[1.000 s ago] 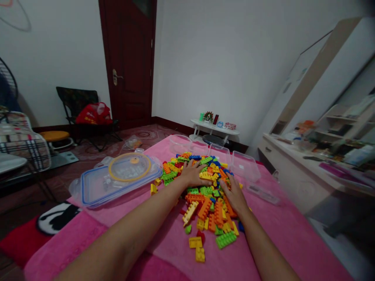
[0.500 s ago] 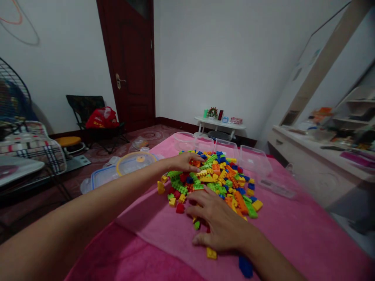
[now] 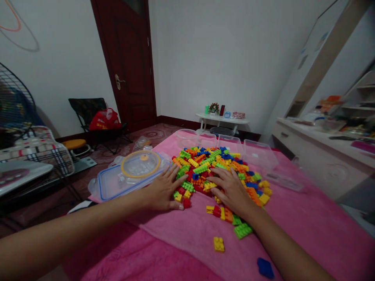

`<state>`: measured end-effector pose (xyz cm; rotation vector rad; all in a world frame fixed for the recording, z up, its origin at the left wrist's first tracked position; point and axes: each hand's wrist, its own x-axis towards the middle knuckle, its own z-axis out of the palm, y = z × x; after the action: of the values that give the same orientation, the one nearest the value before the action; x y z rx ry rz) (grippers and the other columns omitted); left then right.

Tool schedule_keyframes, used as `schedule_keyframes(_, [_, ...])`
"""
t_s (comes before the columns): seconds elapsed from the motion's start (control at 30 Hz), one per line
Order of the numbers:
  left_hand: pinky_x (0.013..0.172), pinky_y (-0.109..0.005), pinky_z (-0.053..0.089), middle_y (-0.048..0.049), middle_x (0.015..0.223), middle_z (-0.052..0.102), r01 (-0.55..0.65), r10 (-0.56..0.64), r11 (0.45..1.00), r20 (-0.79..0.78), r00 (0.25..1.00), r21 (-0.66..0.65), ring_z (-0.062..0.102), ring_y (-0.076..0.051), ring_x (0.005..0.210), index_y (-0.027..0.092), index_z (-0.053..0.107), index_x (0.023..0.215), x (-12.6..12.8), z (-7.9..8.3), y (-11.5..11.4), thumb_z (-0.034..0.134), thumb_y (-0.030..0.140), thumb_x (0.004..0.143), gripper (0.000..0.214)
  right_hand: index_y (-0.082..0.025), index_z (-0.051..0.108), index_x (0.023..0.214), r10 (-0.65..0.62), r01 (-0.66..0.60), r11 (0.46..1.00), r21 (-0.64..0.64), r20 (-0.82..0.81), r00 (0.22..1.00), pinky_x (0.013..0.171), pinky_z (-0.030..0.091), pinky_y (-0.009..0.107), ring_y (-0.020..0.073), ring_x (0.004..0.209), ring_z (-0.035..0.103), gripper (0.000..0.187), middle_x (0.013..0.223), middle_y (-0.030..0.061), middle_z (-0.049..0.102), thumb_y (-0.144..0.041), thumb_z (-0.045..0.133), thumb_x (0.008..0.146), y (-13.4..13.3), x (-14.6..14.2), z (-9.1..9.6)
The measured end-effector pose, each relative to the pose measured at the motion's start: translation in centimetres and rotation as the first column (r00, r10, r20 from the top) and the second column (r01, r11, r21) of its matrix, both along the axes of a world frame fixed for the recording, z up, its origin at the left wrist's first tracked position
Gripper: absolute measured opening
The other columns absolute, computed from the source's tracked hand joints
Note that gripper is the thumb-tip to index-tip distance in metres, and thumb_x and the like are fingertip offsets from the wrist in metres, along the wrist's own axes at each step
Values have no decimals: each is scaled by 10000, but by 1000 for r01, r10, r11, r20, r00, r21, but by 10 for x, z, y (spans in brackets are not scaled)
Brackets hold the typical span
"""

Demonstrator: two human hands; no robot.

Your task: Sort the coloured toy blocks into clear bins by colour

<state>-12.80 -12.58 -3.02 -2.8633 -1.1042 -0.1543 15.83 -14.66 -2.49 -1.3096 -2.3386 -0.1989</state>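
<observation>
A heap of coloured plastic building bricks [image 3: 216,168] lies on a pink cloth [image 3: 181,234]. My left hand [image 3: 164,190] rests flat at the heap's near left edge, fingers spread and touching red and yellow bricks. Flat on the near middle of the heap lies my right hand [image 3: 233,190], fingers apart over the bricks. Neither hand holds anything. Loose pieces lie nearer me: a yellow brick [image 3: 218,244], a green brick [image 3: 243,230] and a blue piece [image 3: 265,267].
Several clear plastic tubs [image 3: 259,154] stand behind the heap. Container lids [image 3: 133,171] are stacked at the left edge of the cloth. A dresser [image 3: 319,156] stands on the right. Beyond the cloth are a dark door, a folding chair, a small white table [image 3: 222,119] and a fan at left.
My left hand drew back from the far left of the heap to its near left edge. My right hand moved forward from the near loose bricks onto the heap. The view shifted slightly.
</observation>
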Motion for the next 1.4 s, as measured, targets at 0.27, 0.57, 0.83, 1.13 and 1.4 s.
schedule_keyframes(0.27, [1080,-626,161,-154,1555,139,-117,106,993,247,963,32,127,-402,1410,310,195,1482,67,-20,18,368,805,727,920,-236,660,1101,0,21,998,62,-310,951,979,428,438,232,1116,559,276,1203,77,615,-346,546,875,7,11,5])
schedule_keyframes(0.57, [1104,-594,166,-120,1554,170,-172,137,984,429,893,44,149,-349,1418,310,217,1475,141,2,68,455,651,813,782,-166,651,1113,-219,267,963,44,-457,862,1005,417,445,253,1126,557,378,1186,126,617,-402,543,838,25,64,7])
schedule_keyframes(0.83, [1111,-506,248,-59,1507,316,-135,94,989,472,877,54,309,-289,1362,311,464,1354,161,-9,78,472,543,845,560,-224,555,1299,-300,253,951,-179,-322,898,1126,245,501,245,1353,352,468,1442,88,432,-440,389,920,29,70,-20])
schedule_keyframes(1.13, [1111,-499,241,-59,1483,364,-85,72,996,551,832,-1,351,-293,1330,276,524,1311,155,-13,82,492,513,844,525,-244,561,1276,-257,235,966,-105,-384,887,1073,323,512,250,1272,460,420,1358,83,532,-398,410,915,-12,76,8])
schedule_keyframes(1.4, [1103,-483,252,-83,1478,368,-111,82,994,544,835,22,366,-281,1325,259,534,1303,156,-15,82,471,509,852,519,-356,420,1390,343,-294,933,-210,261,903,1120,219,525,297,1339,370,616,1476,52,378,-496,590,814,-128,34,21])
